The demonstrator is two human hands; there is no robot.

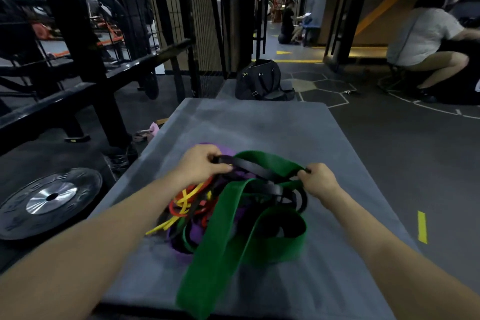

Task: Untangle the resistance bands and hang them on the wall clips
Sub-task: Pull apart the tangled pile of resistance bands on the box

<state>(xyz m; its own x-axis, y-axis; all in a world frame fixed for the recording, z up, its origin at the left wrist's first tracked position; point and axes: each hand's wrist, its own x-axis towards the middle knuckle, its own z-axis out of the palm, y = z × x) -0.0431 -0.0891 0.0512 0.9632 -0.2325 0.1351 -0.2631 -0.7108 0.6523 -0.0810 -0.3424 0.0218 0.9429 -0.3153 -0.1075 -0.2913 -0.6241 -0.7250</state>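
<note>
Both of my hands grip one black band: my left hand pinches its left end, my right hand its right end, stretching it over the tangle. Green, purple, red and yellow bands lie heaped mid-bench, the green one trailing over the near edge.

Wide green flat resistance band running off the grey padded mat's near edge, purple rubber band mostly buried under the tangle, round black weight plate lettering blurred
</note>
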